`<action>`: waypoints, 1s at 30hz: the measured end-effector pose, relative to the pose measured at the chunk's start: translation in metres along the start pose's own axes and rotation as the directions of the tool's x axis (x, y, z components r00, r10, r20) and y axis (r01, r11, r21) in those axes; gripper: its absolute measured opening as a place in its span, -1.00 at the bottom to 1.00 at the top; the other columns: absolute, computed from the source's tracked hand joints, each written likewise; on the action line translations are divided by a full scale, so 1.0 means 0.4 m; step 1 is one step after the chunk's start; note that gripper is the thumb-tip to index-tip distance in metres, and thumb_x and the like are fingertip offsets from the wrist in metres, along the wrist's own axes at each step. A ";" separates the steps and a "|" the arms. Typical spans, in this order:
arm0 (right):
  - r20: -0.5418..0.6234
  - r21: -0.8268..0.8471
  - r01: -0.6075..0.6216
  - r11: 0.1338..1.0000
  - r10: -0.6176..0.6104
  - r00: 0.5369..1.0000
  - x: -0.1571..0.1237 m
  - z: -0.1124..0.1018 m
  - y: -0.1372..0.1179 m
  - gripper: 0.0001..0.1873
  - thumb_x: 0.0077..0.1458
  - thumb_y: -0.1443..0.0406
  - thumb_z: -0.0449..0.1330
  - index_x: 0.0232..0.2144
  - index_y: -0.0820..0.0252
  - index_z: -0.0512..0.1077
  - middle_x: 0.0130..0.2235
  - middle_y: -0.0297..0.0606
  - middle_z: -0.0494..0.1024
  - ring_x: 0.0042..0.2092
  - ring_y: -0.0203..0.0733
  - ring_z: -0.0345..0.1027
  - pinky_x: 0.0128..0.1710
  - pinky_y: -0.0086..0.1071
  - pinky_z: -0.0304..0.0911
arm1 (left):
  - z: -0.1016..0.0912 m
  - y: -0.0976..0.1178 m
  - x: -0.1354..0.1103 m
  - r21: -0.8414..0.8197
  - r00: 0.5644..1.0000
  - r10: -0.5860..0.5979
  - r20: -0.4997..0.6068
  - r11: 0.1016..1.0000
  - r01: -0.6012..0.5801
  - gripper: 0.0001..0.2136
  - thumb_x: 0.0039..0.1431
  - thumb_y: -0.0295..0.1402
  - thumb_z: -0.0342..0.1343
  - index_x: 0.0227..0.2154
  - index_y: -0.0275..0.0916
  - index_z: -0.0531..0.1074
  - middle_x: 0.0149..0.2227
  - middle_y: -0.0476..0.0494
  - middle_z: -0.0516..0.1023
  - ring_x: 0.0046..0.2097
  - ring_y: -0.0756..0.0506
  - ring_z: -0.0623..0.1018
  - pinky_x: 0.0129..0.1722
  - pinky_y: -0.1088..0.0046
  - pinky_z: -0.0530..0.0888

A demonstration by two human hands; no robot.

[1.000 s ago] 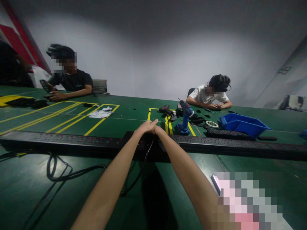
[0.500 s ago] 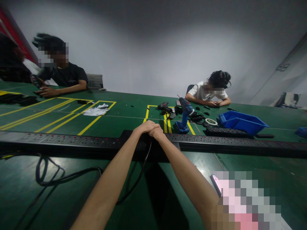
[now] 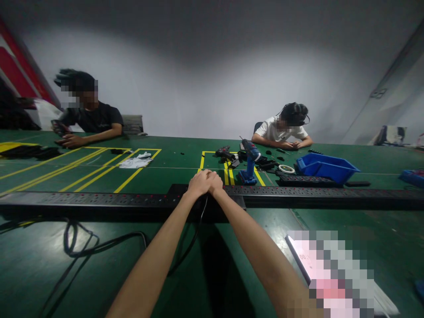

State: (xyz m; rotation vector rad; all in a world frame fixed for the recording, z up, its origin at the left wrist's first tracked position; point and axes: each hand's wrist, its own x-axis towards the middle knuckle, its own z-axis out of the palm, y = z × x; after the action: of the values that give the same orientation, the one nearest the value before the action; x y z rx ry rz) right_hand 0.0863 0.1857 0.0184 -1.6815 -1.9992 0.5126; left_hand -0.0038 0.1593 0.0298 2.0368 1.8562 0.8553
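Observation:
Both my arms stretch straight forward over the green table (image 3: pixel 172 174). My left hand (image 3: pixel 198 183) and my right hand (image 3: pixel 216 183) are closed and pressed together, knuckles up, just above the raised middle block of a long black power strip (image 3: pixel 99 198). A black cable (image 3: pixel 82 245) rises to the strip right under my hands and loops away to the left across the table. Whether my fingers grip anything is hidden.
Beyond the strip stand a blue cordless drill (image 3: pixel 250 161), dark tool parts, a roll of tape (image 3: pixel 286 168), a shorter power strip and a blue bin (image 3: pixel 326 167). A white cloth (image 3: pixel 134 162) lies among yellow lines. Two people (image 3: pixel 96 121) (image 3: pixel 281 130) sit across. A device (image 3: pixel 298 258) lies near right.
My left hand's fingers, stretched out over the right hand a second ago, have curled shut. Both hands stayed above the strip's middle block, and the view shifted slightly.

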 end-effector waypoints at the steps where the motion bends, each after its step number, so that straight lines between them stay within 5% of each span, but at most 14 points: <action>1: -0.010 -0.012 0.007 1.000 -0.007 1.000 -0.006 -0.004 -0.005 -0.69 0.27 0.26 0.02 -0.14 0.26 0.52 -0.12 0.10 0.57 -0.04 0.06 0.49 -0.07 -0.19 0.34 | -0.001 -0.001 -0.017 -0.007 0.999 0.005 -0.041 1.000 -0.005 -0.51 0.33 0.03 -0.23 0.07 -0.07 0.44 0.06 -0.21 0.53 0.08 -0.23 0.50 0.05 0.23 0.40; 6: -0.144 -0.055 0.157 0.986 -0.164 0.976 -0.063 -0.012 -0.004 -0.69 0.28 0.20 -0.01 -0.19 0.21 0.49 -0.14 -0.04 0.55 -0.09 -0.02 0.43 -0.08 -0.21 0.30 | -0.014 -0.012 -0.086 0.005 0.990 0.029 -0.141 1.000 -0.028 -0.49 0.40 -0.06 -0.39 0.13 -0.06 0.37 0.12 -0.15 0.50 0.09 -0.19 0.49 0.07 0.24 0.39; 12: -0.351 0.117 0.229 0.966 -0.175 0.920 -0.178 0.005 0.032 -0.77 0.17 0.31 0.06 -0.19 0.16 0.47 -0.07 -0.14 0.47 -0.01 -0.11 0.31 0.04 -0.26 0.22 | -0.012 -0.048 -0.138 0.214 0.997 0.052 -0.063 0.976 -0.037 -0.59 0.40 -0.19 -0.29 -0.12 -0.14 0.48 -0.05 -0.19 0.57 0.03 -0.20 0.50 0.05 0.23 0.36; 18: -0.310 0.333 0.251 0.909 -0.146 0.939 -0.230 0.005 0.045 -0.82 0.14 0.30 0.08 -0.27 0.15 0.48 -0.10 -0.22 0.46 -0.15 -0.24 0.37 -0.04 -0.35 0.27 | 0.007 -0.064 -0.156 0.220 0.997 0.060 -0.043 0.974 -0.049 -0.68 0.32 -0.33 -0.13 0.05 -0.08 0.40 0.13 -0.13 0.47 0.19 -0.18 0.36 0.21 0.20 0.20; 25: -0.264 0.419 0.210 0.884 -0.102 0.959 -0.215 -0.011 0.053 -0.83 0.04 0.34 0.11 -0.32 0.16 0.50 -0.17 -0.27 0.51 -0.25 -0.28 0.40 -0.07 -0.38 0.30 | 0.006 -0.058 -0.152 0.256 1.000 0.008 -0.009 0.967 -0.005 -0.64 0.30 -0.33 -0.14 0.11 -0.06 0.36 0.20 -0.16 0.39 0.24 -0.21 0.30 0.23 0.14 0.19; 30: -0.206 0.592 0.181 0.785 -0.070 0.976 -0.192 -0.009 0.077 -0.81 -0.02 0.29 0.12 -0.35 0.15 0.52 -0.27 -0.33 0.56 -0.26 -0.26 0.41 -0.13 -0.39 0.30 | 0.011 -0.066 -0.150 0.256 1.000 0.003 -0.020 0.967 0.002 -0.64 0.30 -0.31 -0.14 0.09 -0.04 0.36 0.20 -0.18 0.39 0.27 -0.21 0.26 0.30 0.03 0.06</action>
State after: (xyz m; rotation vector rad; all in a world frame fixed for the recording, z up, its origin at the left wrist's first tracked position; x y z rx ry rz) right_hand 0.1235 0.1154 -0.0050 -1.1355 -1.5666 0.8254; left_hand -0.0235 0.1060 -0.0033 2.1824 2.0716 0.6672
